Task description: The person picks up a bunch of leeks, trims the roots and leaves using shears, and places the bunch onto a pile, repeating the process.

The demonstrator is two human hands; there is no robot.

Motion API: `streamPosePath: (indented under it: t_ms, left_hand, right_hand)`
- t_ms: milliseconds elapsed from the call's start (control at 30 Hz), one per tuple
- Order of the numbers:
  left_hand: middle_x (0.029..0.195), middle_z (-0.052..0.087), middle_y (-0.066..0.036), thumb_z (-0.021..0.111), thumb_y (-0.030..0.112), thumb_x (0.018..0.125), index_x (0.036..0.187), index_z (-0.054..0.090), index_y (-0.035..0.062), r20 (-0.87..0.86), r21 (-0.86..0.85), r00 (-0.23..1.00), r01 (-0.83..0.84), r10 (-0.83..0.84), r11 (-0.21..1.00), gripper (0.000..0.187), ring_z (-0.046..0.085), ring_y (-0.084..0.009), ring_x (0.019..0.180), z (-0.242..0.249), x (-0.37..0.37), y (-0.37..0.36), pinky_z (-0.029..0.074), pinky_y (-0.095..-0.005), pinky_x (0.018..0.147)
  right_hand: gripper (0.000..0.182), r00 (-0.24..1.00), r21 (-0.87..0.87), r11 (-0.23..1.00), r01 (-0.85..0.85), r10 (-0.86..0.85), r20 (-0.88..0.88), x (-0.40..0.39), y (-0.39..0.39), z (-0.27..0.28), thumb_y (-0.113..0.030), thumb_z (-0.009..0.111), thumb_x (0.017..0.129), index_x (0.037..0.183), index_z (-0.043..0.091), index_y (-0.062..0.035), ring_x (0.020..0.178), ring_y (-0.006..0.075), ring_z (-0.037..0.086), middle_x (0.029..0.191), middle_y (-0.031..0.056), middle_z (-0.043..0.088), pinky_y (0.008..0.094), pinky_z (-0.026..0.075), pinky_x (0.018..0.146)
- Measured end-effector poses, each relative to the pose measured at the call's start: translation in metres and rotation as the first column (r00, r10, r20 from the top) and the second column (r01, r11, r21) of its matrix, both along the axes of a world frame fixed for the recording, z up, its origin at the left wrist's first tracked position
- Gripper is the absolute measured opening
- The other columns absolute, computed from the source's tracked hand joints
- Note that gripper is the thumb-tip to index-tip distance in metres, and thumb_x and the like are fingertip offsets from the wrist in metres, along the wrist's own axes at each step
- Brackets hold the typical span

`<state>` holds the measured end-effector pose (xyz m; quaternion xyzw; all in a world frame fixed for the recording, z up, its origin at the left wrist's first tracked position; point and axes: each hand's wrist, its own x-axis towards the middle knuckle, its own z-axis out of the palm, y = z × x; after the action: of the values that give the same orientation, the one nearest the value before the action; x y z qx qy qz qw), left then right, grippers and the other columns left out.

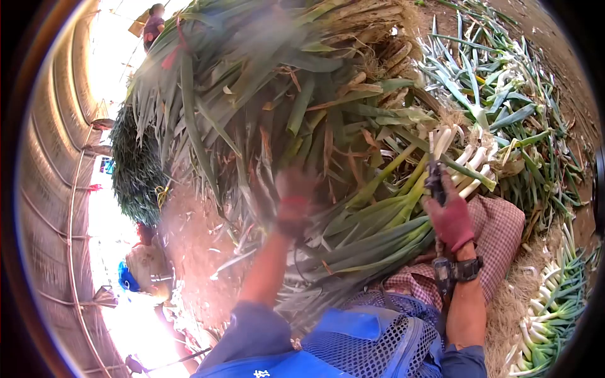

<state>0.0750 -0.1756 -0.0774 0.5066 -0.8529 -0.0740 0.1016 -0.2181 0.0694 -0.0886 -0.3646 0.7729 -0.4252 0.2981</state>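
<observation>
My left hand [296, 192], in a reddish glove smeared by motion, is over the long leaves at the lower side of a big heap of green onions [252, 94]. Its fingers cannot be made out. My right hand [450, 217], in a dark red glove, is closed around a black air blow gun [434, 179] whose thin nozzle points away from me. Several green onions [403, 211] lie across my lap, leaves toward the left. Peeled white stems [476, 160] are just beyond the nozzle.
Loose leaves and trimmings [498, 94] pile up at the upper right. A row of cleaned green onions [548, 309] lies at the lower right. Another dark green heap [135, 167] stands at the left, near a seated person [148, 268]. One more person [153, 26] is farther back.
</observation>
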Motion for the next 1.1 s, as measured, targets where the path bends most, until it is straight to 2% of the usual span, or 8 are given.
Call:
streamPosePath:
  t_ms: [133,267,333,433,533,633,833,1100]
  left_hand:
    - [0.115,0.070,-0.023,0.064,0.035,0.089,0.125,0.072,0.0137,0.132,-0.047,0.970,-0.198,0.203,0.979,0.042,0.069,-0.0422,0.106,-0.004,-0.029,-0.058,0.057,-0.0532,0.091]
    - [0.111,0.071,-0.024,0.068,0.037,0.087,0.125,0.072,0.0153,0.139,-0.296,0.986,-0.051,0.095,0.954,0.044,0.071,-0.0432,0.099,-0.027,-0.027,-0.082,0.058,-0.0549,0.087]
    - [0.120,0.070,-0.022,0.074,0.039,0.081,0.122,0.072,0.0138,0.098,0.083,0.980,-0.181,0.172,0.980,0.048,0.069,-0.0418,0.109,0.000,-0.038,-0.074,0.057,-0.0535,0.091]
    - [0.120,0.069,-0.026,0.075,0.046,0.080,0.124,0.068,0.0084,0.365,0.086,0.920,-0.187,0.144,0.979,0.058,0.069,-0.0435,0.109,-0.003,-0.039,-0.086,0.058,-0.0522,0.096]
    - [0.120,0.070,-0.026,0.079,0.045,0.077,0.124,0.067,0.0053,0.394,-0.073,0.906,-0.138,0.156,0.988,0.062,0.070,-0.0424,0.111,0.001,-0.045,-0.064,0.058,-0.0531,0.096]
    - [0.132,0.066,-0.021,0.083,0.037,0.074,0.122,0.070,0.0097,0.282,0.008,0.937,-0.219,0.208,0.976,0.057,0.061,-0.0389,0.129,-0.006,-0.033,-0.064,0.053,-0.0485,0.107]
    - [0.130,0.068,-0.022,0.088,0.050,0.073,0.131,0.063,0.0084,0.282,0.150,0.937,-0.255,0.206,0.955,0.076,0.065,-0.0397,0.124,-0.014,-0.024,-0.086,0.056,-0.0502,0.102]
    - [0.119,0.072,-0.020,0.089,0.048,0.067,0.127,0.066,0.0097,0.382,0.054,0.911,-0.186,0.152,0.981,0.074,0.068,-0.0383,0.118,0.020,-0.054,0.004,0.057,-0.0498,0.097]
  right_hand:
    - [0.082,0.956,-0.068,0.963,-0.259,0.266,0.123,0.050,0.002,0.030,-0.021,0.074,0.089,0.162,0.038,-0.0097,0.105,0.0380,0.073,0.118,0.0226,0.072,0.0415,0.058,0.091]
    - [0.082,0.892,0.033,0.893,-0.450,0.448,0.058,0.074,0.003,0.031,-0.031,0.073,0.090,0.162,0.040,-0.0109,0.109,0.0444,0.069,0.122,0.0267,0.069,0.0483,0.055,0.097]
    - [0.082,0.887,0.050,0.886,-0.460,0.458,0.060,0.078,0.005,0.029,-0.034,0.073,0.090,0.162,0.041,-0.0112,0.110,0.0464,0.068,0.123,0.0283,0.068,0.0498,0.054,0.097]
    - [0.081,0.864,0.035,0.864,-0.503,0.501,0.046,0.079,0.001,0.037,-0.036,0.072,0.090,0.161,0.042,-0.0115,0.110,0.0487,0.067,0.123,0.0298,0.067,0.0514,0.053,0.097]
    - [0.080,0.863,0.002,0.863,-0.505,0.504,0.038,0.077,-0.001,0.033,-0.035,0.072,0.090,0.161,0.042,-0.0121,0.109,0.0488,0.067,0.121,0.0297,0.067,0.0515,0.053,0.097]
    - [0.081,0.868,0.039,0.867,-0.496,0.495,0.033,0.074,0.002,0.035,-0.036,0.072,0.091,0.162,0.040,-0.0134,0.110,0.0485,0.066,0.121,0.0289,0.067,0.0513,0.053,0.098]
    - [0.083,0.824,0.132,0.814,-0.566,0.561,0.074,0.070,0.010,0.043,-0.038,0.070,0.092,0.164,0.036,-0.0153,0.112,0.0477,0.066,0.124,0.0276,0.067,0.0509,0.052,0.100]
    - [0.082,0.820,0.047,0.820,-0.571,0.566,0.088,0.072,0.007,0.045,-0.039,0.070,0.092,0.164,0.038,-0.0149,0.112,0.0476,0.066,0.121,0.0281,0.067,0.0503,0.052,0.099]
